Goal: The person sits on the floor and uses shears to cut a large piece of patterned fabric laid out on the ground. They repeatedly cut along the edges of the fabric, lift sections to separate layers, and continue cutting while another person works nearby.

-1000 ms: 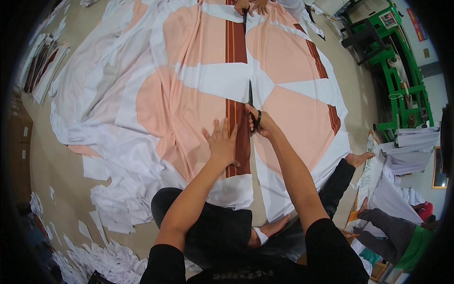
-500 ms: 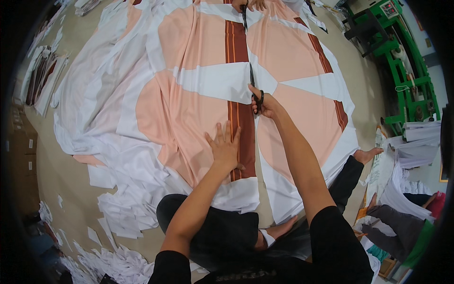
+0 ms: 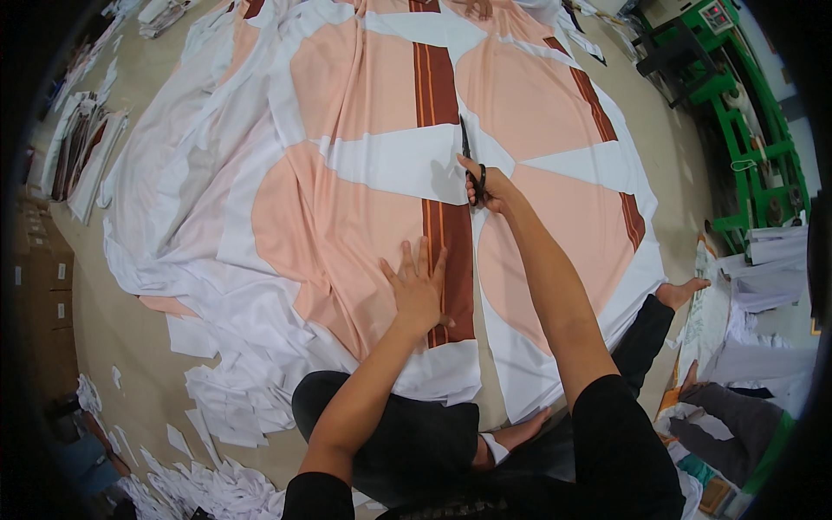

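Observation:
A wide sheet of printed fabric (image 3: 347, 217) in peach and white, with a brown band striped in orange, is spread over the floor. My right hand (image 3: 487, 185) grips black-handled scissors (image 3: 465, 139) by the loops, their blades pointing away from me along the cut beside the brown band. Toward me the cut parts the cloth, and floor shows in the gap. My left hand (image 3: 419, 286) lies flat with spread fingers on the peach and brown cloth, left of the cut. At the far edge another person's hand (image 3: 477, 9) rests on the same fabric.
White scraps (image 3: 230, 407) lie heaped at the left and lower left. Folded cloth stacks (image 3: 82, 147) and cardboard boxes (image 3: 52, 286) stand farther left. A green machine frame (image 3: 737, 130) is at the upper right. Another person's legs (image 3: 728, 425) show at the lower right.
The whole scene has shifted slightly down in view. The other person's scissors at the far edge have gone out of sight. My hands keep nearly the same places on the cloth.

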`<act>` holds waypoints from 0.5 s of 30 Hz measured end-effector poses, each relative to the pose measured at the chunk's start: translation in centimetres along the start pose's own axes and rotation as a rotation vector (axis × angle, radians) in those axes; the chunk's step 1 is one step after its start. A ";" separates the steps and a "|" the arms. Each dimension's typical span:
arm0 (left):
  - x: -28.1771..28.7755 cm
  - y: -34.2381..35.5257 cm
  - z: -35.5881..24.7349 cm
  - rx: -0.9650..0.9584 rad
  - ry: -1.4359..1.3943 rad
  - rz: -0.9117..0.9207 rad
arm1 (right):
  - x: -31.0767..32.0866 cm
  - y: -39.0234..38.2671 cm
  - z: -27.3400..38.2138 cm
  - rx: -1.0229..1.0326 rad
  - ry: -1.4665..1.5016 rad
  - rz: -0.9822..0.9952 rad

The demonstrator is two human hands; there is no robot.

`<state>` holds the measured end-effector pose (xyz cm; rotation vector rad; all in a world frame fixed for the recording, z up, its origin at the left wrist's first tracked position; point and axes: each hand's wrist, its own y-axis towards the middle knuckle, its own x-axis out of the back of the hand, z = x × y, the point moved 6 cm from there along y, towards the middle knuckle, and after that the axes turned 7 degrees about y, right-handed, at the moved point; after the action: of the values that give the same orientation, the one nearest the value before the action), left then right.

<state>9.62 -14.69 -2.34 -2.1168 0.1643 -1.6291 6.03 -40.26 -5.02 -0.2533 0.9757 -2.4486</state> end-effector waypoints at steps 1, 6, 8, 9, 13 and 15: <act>0.0 0.0 0.0 -0.003 -0.005 -0.003 | -0.1 0.2 0.4 0.022 0.050 0.023; 0.1 -0.2 0.0 -0.006 -0.026 -0.063 | -0.5 1.3 1.7 0.012 0.088 0.050; 0.0 -0.1 0.0 -0.009 -0.025 -0.061 | -0.7 1.6 2.0 0.022 0.020 0.063; -0.1 -0.1 0.0 -0.014 -0.021 -0.055 | -0.6 1.8 2.1 0.003 -0.029 0.046; -0.2 0.0 0.0 -0.019 -0.031 -0.047 | -0.5 2.6 2.9 -0.004 0.059 0.025; -0.2 0.1 0.0 -0.020 -0.022 -0.048 | -0.5 3.2 3.6 0.012 0.118 0.019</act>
<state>9.58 -14.71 -2.55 -2.1686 0.1248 -1.6368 8.86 -44.16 -4.65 -0.0956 1.0080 -2.4744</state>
